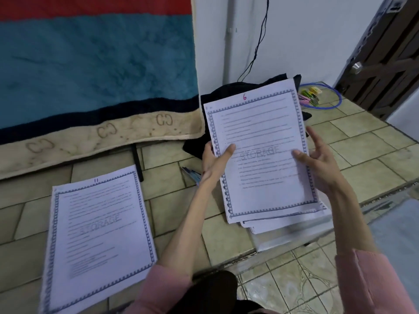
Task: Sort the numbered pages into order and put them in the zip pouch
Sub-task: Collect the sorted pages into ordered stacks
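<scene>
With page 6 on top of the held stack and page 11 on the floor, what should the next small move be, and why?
Probably lift page 6 off the stack and lay it on the floor tiles apart from page 11. Both the left hand and the right hand grip the stack, and 6 does not directly follow or precede 11.

white blue-bordered pages (260, 141), teal blanket (95, 64)

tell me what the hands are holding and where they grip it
Both hold the stack of white printed pages topped by page 6: left hand at its left edge, right hand at its right edge.
</scene>
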`<state>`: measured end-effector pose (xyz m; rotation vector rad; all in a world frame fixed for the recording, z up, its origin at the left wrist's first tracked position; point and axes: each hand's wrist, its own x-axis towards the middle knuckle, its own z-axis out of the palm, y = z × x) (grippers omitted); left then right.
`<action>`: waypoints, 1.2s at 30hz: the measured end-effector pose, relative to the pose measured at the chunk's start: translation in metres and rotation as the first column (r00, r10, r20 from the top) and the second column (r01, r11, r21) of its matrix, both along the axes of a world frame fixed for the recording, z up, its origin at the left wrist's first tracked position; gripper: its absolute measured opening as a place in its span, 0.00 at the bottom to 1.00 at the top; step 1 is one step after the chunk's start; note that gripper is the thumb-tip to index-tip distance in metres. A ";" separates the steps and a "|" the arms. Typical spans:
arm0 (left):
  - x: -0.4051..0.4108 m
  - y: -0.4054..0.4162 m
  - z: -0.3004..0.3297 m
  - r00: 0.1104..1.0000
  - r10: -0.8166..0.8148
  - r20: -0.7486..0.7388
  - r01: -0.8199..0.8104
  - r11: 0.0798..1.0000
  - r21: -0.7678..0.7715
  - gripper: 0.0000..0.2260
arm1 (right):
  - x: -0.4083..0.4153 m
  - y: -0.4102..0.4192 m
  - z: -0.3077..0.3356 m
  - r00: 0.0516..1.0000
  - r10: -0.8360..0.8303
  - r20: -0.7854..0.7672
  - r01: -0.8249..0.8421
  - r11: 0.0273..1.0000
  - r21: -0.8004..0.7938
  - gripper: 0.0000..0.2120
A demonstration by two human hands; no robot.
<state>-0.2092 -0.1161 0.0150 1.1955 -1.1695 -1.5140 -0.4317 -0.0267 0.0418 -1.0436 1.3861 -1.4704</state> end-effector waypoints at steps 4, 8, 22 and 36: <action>0.054 0.001 0.027 0.991 0.119 0.062 -0.111 0.986 -0.121 0.12 | 0.059 -0.024 0.016 0.982 0.116 -0.152 -0.116 0.993 0.011 0.25; 0.155 0.003 0.034 0.907 0.317 0.279 -0.270 0.943 -0.194 0.15 | 0.153 -0.045 0.008 0.911 0.246 -0.331 -0.267 0.963 -0.018 0.28; 0.346 0.052 -0.044 0.686 0.300 0.663 -0.472 0.877 0.092 0.18 | 0.350 -0.031 -0.080 0.786 0.429 -0.445 -0.346 0.902 0.259 0.23; 0.103 0.017 0.011 0.945 0.077 0.318 -0.119 0.986 0.115 0.17 | 0.140 -0.046 -0.041 0.638 -0.281 -0.717 0.516 0.847 0.127 0.14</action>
